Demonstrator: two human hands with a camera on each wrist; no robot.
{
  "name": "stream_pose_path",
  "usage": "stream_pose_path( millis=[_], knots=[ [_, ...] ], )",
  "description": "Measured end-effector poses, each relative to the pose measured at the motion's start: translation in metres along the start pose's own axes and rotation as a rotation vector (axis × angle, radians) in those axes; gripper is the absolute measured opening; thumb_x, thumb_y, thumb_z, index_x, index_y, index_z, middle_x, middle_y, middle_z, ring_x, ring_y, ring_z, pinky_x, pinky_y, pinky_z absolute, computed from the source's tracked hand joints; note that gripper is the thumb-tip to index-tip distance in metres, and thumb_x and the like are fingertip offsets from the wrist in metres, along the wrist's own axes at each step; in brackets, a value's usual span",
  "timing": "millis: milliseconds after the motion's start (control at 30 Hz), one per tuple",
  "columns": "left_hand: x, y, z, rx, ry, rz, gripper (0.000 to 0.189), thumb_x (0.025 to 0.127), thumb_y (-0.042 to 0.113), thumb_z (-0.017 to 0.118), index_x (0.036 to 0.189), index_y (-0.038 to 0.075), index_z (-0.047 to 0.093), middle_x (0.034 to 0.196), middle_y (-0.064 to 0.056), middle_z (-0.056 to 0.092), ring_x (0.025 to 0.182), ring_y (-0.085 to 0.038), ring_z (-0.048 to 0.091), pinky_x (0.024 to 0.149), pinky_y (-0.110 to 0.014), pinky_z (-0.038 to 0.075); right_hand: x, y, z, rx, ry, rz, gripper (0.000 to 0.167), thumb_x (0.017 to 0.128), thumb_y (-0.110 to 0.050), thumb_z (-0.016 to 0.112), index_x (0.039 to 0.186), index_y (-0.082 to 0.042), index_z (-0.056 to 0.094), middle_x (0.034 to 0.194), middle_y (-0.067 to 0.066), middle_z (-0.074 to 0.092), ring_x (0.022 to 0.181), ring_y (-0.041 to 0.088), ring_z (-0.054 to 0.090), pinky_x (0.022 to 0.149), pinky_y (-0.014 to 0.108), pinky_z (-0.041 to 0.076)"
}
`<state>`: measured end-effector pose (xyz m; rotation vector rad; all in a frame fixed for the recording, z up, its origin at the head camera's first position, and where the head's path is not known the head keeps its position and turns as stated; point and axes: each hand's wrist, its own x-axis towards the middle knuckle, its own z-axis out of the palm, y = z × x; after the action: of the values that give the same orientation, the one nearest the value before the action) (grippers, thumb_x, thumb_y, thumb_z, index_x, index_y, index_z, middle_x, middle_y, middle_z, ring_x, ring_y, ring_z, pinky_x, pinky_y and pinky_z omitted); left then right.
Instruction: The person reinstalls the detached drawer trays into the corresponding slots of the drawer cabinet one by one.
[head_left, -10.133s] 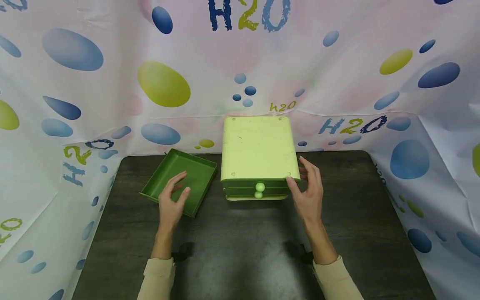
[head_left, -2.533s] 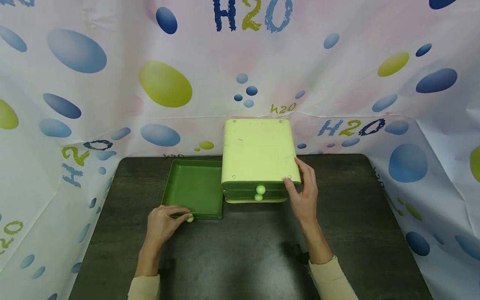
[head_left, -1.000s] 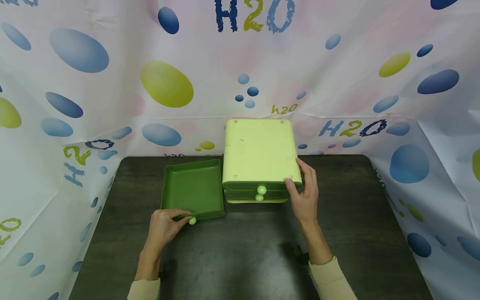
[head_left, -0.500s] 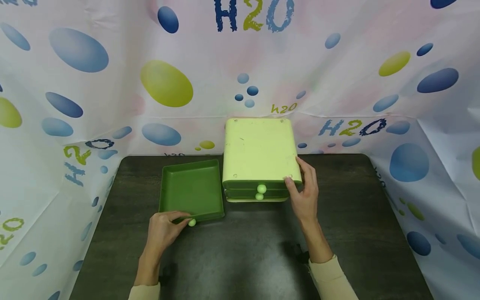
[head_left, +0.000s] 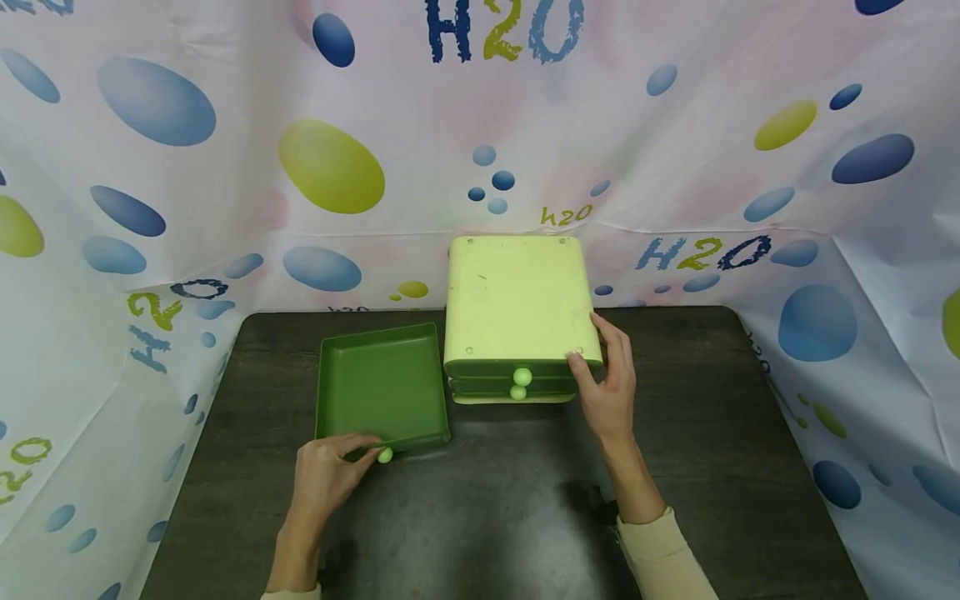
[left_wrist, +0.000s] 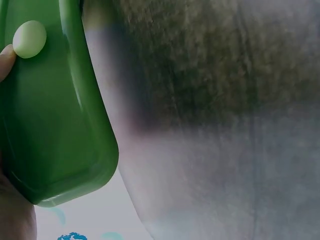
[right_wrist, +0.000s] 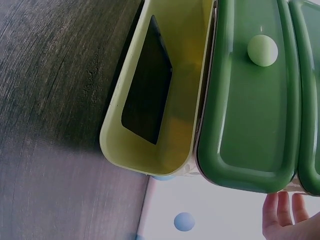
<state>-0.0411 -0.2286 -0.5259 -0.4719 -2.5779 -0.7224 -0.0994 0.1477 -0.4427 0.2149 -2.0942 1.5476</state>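
Observation:
My left hand (head_left: 330, 475) pinches the front wall of a loose green drawer (head_left: 382, 383), thumb by its light green knob (head_left: 385, 456). In the left wrist view, the thumb tip (left_wrist: 7, 61) touches the knob and the drawer's front face (left_wrist: 55, 120) shows. Just right of the drawer stands a small pale-green chest of drawers (head_left: 521, 300). My right hand (head_left: 611, 392) grips its right front corner, thumb at the top edge and fingers along the side. The right wrist view shows two green drawer fronts (right_wrist: 255, 110) in place and an open bottom slot (right_wrist: 185, 75).
Both stand toward the back of a dark wooden table (head_left: 480, 517). A white sheet (head_left: 420, 100) printed with blue and yellow-green ovals hangs behind and at both sides. Through the bottom slot, a dark rectangular opening (right_wrist: 147, 90) shows.
Earlier my left hand hovered over the drawer, which lay askew; then it took the front wall and turned it straighter. Lately the drawer has shifted slightly toward me. My right hand stays at the corner.

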Motion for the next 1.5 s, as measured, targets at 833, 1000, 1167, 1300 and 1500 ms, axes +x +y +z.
stream_pose_path(
  millis=[833,1000,1167,1300,1500],
  knots=[
    [-0.017,0.008,-0.002,-0.021,0.084,0.084,0.026,0.058,0.007,0.093,0.078,0.019,0.081,0.075,0.004,0.075,0.063,-0.013,0.071,0.055,-0.03,0.054,-0.001,-0.001,0.0,0.023,0.006,-0.011,0.054,0.09,0.01,0.063,0.142,0.008,0.048,0.135,0.029,0.046,0.117,0.023,0.049,0.098,0.028,0.039],
    [-0.022,0.013,-0.003,-0.042,0.091,0.088,0.026,0.058,0.006,0.091,0.078,0.019,0.08,0.076,0.004,0.075,0.064,-0.015,0.071,0.055,-0.031,0.054,-0.001,-0.002,-0.001,0.028,0.006,-0.015,0.054,0.089,0.011,0.062,0.141,0.009,0.047,0.134,0.031,0.045,0.117,0.023,0.049,0.098,0.023,0.039],
    [-0.026,0.016,-0.003,-0.076,0.085,0.089,0.025,0.06,0.005,0.088,0.08,0.018,0.08,0.076,0.003,0.075,0.063,-0.016,0.071,0.055,-0.032,0.054,-0.002,-0.002,-0.001,0.027,0.005,-0.018,0.053,0.09,0.008,0.063,0.141,0.01,0.047,0.133,0.031,0.045,0.116,0.024,0.049,0.098,0.021,0.038],
    [-0.029,0.019,-0.004,-0.081,0.075,0.083,0.022,0.064,0.007,0.087,0.08,0.018,0.08,0.076,0.004,0.075,0.064,-0.016,0.071,0.057,-0.033,0.054,-0.001,-0.002,-0.002,0.03,-0.002,-0.011,0.053,0.091,0.007,0.064,0.141,0.009,0.047,0.134,0.03,0.045,0.116,0.021,0.049,0.097,0.022,0.039],
    [-0.033,0.022,-0.004,-0.079,0.072,0.072,0.022,0.064,0.006,0.087,0.081,0.019,0.08,0.077,0.005,0.075,0.065,-0.015,0.071,0.057,-0.033,0.054,0.0,-0.002,-0.002,0.035,-0.008,-0.01,0.054,0.09,0.009,0.063,0.142,0.008,0.047,0.134,0.03,0.045,0.116,0.021,0.049,0.097,0.024,0.04]
  ],
)
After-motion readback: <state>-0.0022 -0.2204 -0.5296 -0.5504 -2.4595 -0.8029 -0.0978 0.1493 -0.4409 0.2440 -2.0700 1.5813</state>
